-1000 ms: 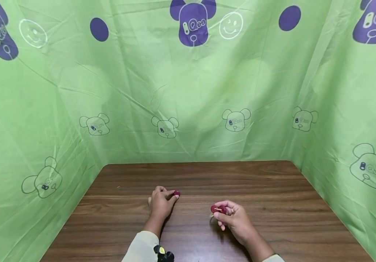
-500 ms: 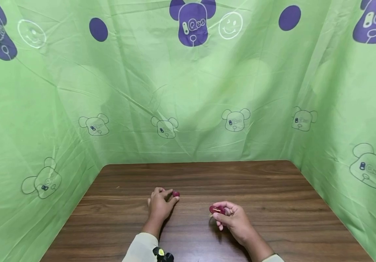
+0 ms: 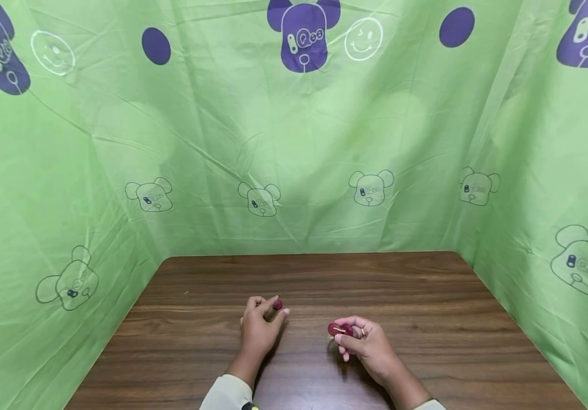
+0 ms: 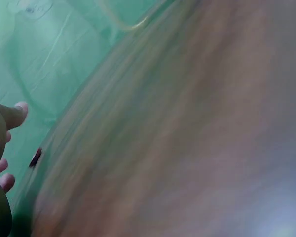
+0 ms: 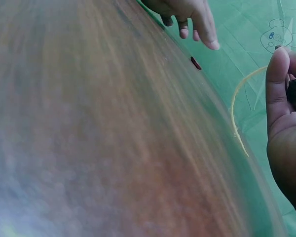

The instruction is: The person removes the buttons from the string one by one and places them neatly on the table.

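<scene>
On the table lies a small, round dark red piece [image 3: 277, 305], also visible in the left wrist view as a thin dark red disc [image 4: 35, 158]. My left hand [image 3: 260, 328] is beside it with thumb and fingers apart, and both wrist views show a gap between the disc and the hand. To the right, my right hand [image 3: 368, 343] pinches round dark red pieces [image 3: 336, 329] together with a thin yellow cord. In the right wrist view, one end of the yellow cord [image 5: 233, 111] curves down from the fingers. How the pieces and cord are joined cannot be seen.
Both hands are over a brown wood-grain table [image 3: 196, 285]. Green cloth [image 3: 304, 142] printed with bear heads surrounds its back and both sides.
My left hand has let go of the dark red disc, spreading its thumb and fingers and shifting slightly right and toward me. The right hand keeps its hold, almost still.
</scene>
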{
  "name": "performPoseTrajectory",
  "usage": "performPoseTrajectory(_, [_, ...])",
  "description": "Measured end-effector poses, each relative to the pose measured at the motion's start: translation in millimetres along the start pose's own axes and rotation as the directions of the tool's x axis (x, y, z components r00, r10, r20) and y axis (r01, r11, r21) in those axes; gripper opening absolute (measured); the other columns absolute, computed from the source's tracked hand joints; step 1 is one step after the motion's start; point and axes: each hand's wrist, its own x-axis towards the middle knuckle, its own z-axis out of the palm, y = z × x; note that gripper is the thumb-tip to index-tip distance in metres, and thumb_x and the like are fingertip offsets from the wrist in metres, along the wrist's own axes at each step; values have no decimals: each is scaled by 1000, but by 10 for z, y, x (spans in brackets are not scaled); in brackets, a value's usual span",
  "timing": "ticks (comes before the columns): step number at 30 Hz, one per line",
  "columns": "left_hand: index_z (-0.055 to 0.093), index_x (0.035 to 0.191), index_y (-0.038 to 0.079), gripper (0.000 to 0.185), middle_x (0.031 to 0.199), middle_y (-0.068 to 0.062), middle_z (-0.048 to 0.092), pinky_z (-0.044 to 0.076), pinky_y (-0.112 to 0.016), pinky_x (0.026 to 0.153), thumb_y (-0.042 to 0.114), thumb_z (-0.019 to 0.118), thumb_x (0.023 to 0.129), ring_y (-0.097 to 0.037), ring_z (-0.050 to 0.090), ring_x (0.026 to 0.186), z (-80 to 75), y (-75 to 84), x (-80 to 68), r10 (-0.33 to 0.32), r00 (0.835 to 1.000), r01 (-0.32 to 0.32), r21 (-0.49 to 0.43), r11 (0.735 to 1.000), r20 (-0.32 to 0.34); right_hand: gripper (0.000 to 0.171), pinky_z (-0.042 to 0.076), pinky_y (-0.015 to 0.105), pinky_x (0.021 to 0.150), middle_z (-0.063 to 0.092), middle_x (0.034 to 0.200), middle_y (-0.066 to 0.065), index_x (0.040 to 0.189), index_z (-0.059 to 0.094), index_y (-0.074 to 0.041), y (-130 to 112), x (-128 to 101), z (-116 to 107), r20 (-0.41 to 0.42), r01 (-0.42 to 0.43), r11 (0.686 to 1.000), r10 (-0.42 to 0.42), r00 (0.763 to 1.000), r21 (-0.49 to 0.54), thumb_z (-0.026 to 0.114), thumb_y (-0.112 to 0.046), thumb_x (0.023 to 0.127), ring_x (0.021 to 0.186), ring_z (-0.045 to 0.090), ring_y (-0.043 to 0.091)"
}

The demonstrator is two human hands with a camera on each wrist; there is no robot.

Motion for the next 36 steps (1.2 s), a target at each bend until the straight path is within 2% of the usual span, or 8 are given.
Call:
performPoseTrajectory(4, [85, 118, 8, 39, 104, -5, 61, 52, -35, 82, 20, 97, 83, -22, 66, 96, 72, 137, -127, 88, 996, -89, -83, 993, -21, 46, 60, 20, 63, 80, 98, 3, 134, 54, 24, -2, -1, 1, 6, -2, 1000, 2, 1000, -15, 74, 4, 97, 70, 69, 6])
performPoseTrajectory(7, [85, 119, 8, 37, 105, -5, 61, 54, -30, 85, 18, 96, 85, -19, 62, 99, 103, 250, -216, 112, 994, -109, -144, 984, 10, 47, 60, 20, 63, 80, 100, 4, 134, 54, 23, 1, -3, -1, 7, -5, 1000, 5, 1000, -26, 74, 3, 97, 71, 68, 6])
performPoseTrajectory(12, [85, 120, 11, 37, 108, -4, 62, 53, -30, 88, 21, 95, 85, -17, 59, 101, 107, 399, -332, 101, 991, -79, -223, 972, 92, 43, 61, 21, 63, 80, 102, 7, 133, 60, 18, 4, 1, 6, -15, -27, 999, 26, 1000, -34, 77, 1, 96, 70, 69, 6])
performPoseTrajectory(17, [84, 123, 12, 39, 110, -5, 62, 53, -31, 83, 23, 94, 87, -20, 59, 97, 74, 479, -418, 102, 981, -52, -280, 959, 166, 43, 61, 20, 63, 81, 103, 6, 133, 59, 19, 11, 8, 6, -2, -17, 1000, 17, 1000, -22, 76, 2, 97, 71, 69, 6])
performPoseTrajectory(25, [78, 134, 13, 48, 105, -16, 66, 56, -31, 78, 21, 92, 89, -20, 60, 88, 23, 572, -523, 103, 947, 23, -384, 923, 305, 43, 60, 19, 63, 80, 100, 2, 133, 57, 20, 9, 1, 0, 24, 4, 1000, -4, 1000, -11, 74, 3, 98, 72, 70, 6])
performPoseTrajectory(28, [76, 136, 10, 50, 103, -17, 67, 57, -30, 77, 19, 91, 89, -18, 61, 86, 22, 616, -569, 126, 935, 26, -416, 909, 333, 42, 60, 19, 63, 79, 99, 2, 132, 57, 21, 6, -10, -5, 37, 8, 1000, -8, 999, -8, 73, 4, 98, 73, 70, 5])
performPoseTrajectory(32, [75, 135, 4, 50, 99, -18, 67, 56, -28, 75, 17, 90, 90, -19, 62, 84, 20, 671, -634, 161, 926, 9, -447, 895, 341, 41, 60, 19, 63, 79, 97, -1, 132, 56, 23, 6, -21, -14, 74, 10, 1000, -10, 997, 1, 72, 4, 99, 73, 70, 5])
performPoseTrajectory(36, [75, 135, 3, 49, 96, -17, 67, 54, -24, 74, 16, 90, 90, -22, 61, 80, 18, 708, -678, 156, 920, 24, -448, 894, 359, 41, 60, 19, 63, 79, 96, -2, 131, 55, 25, 7, -23, -15, 102, 21, 1000, -21, 995, 5, 71, 5, 99, 73, 71, 5])
